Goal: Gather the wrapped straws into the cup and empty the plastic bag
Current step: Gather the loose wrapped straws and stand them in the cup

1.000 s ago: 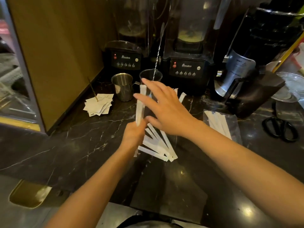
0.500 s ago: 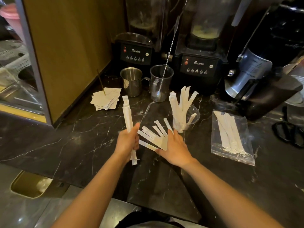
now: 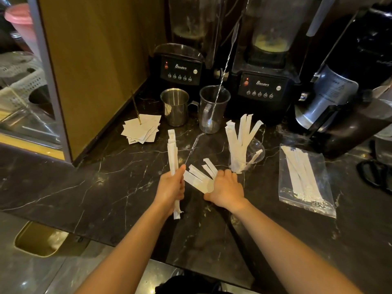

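My left hand point(image 3: 172, 188) grips a small upright bundle of white wrapped straws point(image 3: 172, 149). To its right several loose wrapped straws point(image 3: 198, 176) lie fanned on the black marble counter, and my right hand point(image 3: 227, 189) rests palm down on their near ends, fingers spread. Behind that hand a clear plastic cup point(image 3: 257, 152) holds several wrapped straws that stick up and lean apart. Further right a clear plastic bag point(image 3: 305, 181) lies flat with several wrapped straws inside.
A steel jug point(image 3: 175, 107) and a clear measuring cup with a long bar spoon point(image 3: 213, 112) stand behind the straws. Two black blenders point(image 3: 180, 68) line the back. A pile of paper slips point(image 3: 142, 129) lies at left, scissors point(image 3: 375, 174) at right.
My right hand dropped from above the straws onto the loose pile on the counter. The left hand keeps its bundle, tilted slightly left. The camera view shifted, revealing the cup and bag.
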`<move>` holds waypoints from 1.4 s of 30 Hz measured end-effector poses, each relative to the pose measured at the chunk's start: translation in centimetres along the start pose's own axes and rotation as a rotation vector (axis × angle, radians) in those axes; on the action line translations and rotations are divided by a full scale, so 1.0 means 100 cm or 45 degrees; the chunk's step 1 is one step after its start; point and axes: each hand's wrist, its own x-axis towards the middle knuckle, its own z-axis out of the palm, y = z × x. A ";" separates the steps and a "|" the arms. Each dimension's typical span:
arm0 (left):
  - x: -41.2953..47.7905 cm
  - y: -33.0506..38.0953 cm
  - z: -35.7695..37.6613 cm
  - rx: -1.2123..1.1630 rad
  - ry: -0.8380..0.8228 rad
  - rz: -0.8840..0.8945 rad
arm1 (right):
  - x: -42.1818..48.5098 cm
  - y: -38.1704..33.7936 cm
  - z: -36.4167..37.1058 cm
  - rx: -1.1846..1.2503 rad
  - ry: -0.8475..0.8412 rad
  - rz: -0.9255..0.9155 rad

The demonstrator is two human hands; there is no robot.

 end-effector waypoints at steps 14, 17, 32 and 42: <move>-0.001 -0.005 0.002 -0.047 -0.011 -0.011 | -0.005 -0.003 0.002 -0.196 0.042 -0.149; -0.001 -0.005 0.003 -0.031 -0.020 -0.009 | -0.005 0.000 0.004 -0.245 0.072 -0.155; 0.005 0.001 0.008 -0.103 -0.143 0.058 | -0.006 0.004 -0.017 0.361 0.018 -0.159; -0.011 0.032 0.039 -0.035 -0.365 0.470 | -0.022 -0.015 -0.045 1.177 0.204 -0.440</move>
